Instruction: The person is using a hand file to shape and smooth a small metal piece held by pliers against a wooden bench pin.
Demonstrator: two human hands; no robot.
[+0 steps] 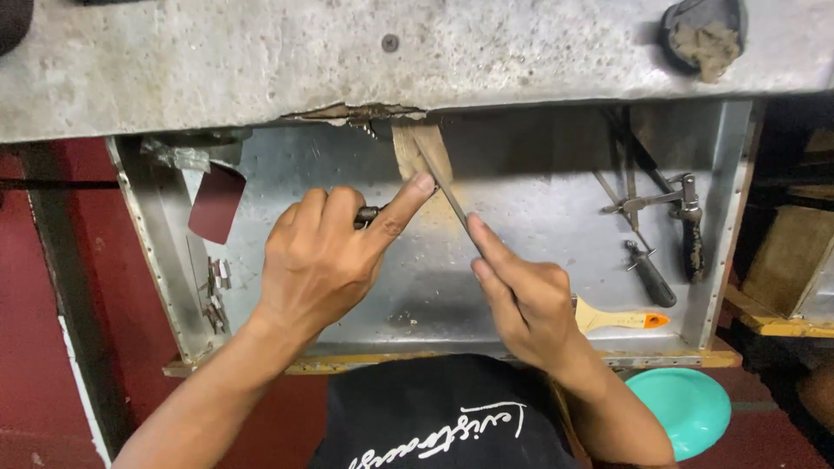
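Two hands | left hand grips handle, right hand file | drawer: brush, clamp

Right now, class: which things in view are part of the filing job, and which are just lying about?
In use:
left hand
right hand
file
wooden strip under the bench edge

Lying about:
paintbrush
screwdriver
clamp
sandpaper sheet
green dish
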